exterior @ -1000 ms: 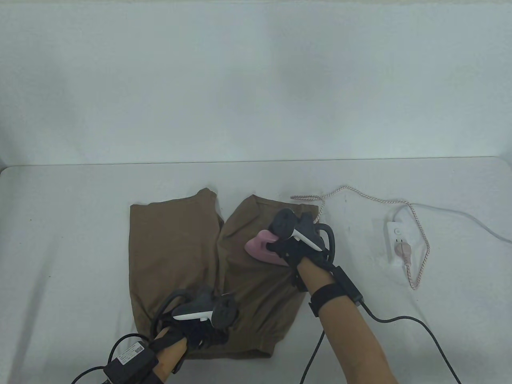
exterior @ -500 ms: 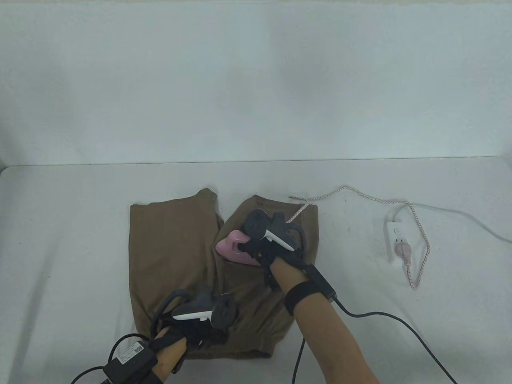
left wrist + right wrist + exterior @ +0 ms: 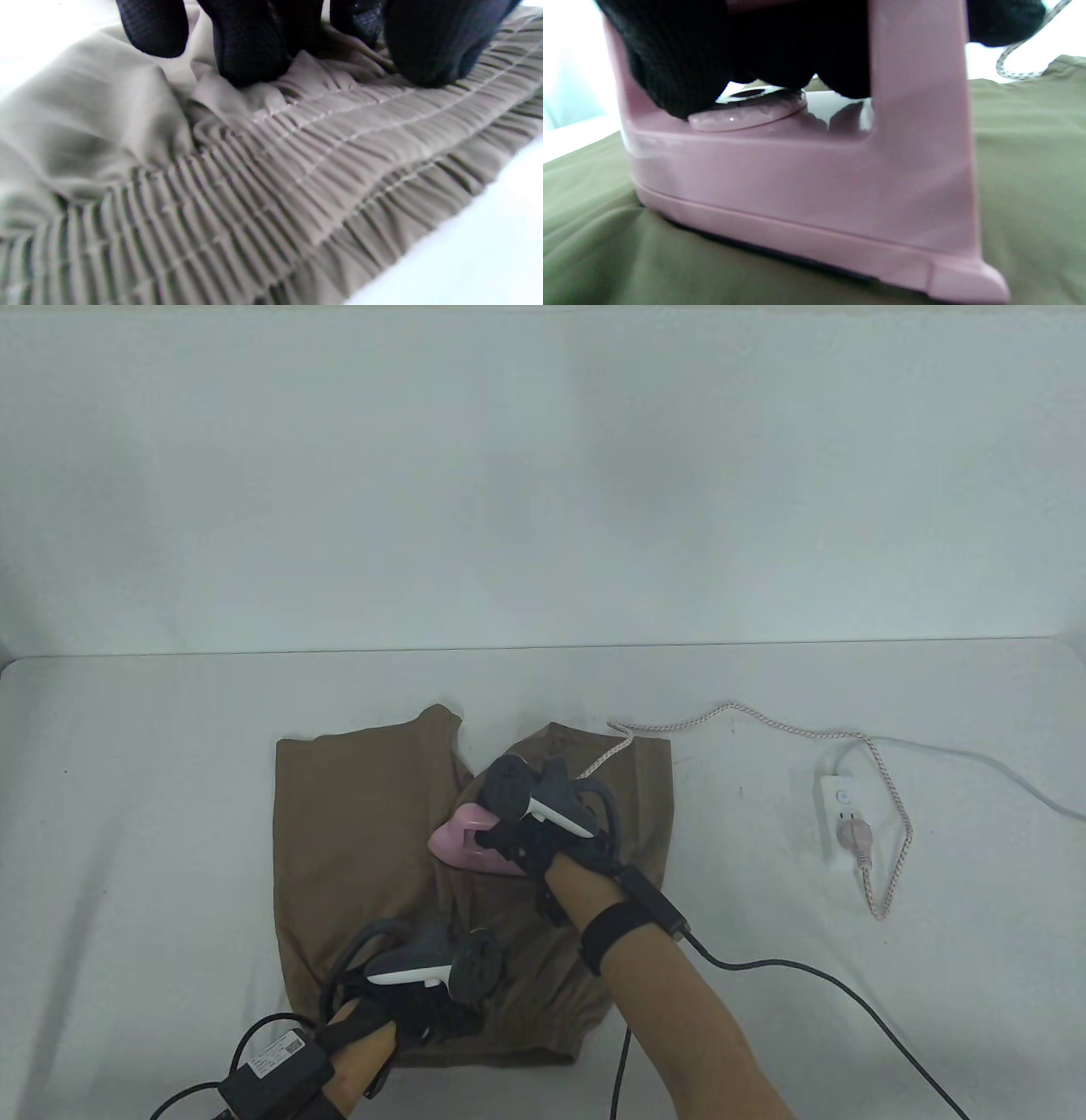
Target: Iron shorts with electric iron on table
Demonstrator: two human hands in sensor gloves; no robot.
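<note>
In the table view, the right hand (image 3: pixel 543 836) grasps the handle of the small pink plastic iron (image 3: pixel 462 840), its soleplate flat on the brown cotton shorts (image 3: pixel 356 831) spread on the white table (image 3: pixel 127 814). Its braided cord (image 3: pixel 764 721) runs right to a white power strip (image 3: pixel 840 814). The left hand (image 3: pixel 424 1010) rests on the waistband, nearer than the iron.

Left wrist view: fingertips (image 3: pixel 250 55) press the elastic waistband (image 3: pixel 297 169), straight or curled I cannot tell.

Right wrist view: gloved fingers (image 3: pixel 712 55) wrap the iron's handle.

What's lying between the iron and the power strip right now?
In the table view, the iron's braided cord runs from the iron over the shorts' right leg and bare table to its plug in the power strip.
</note>
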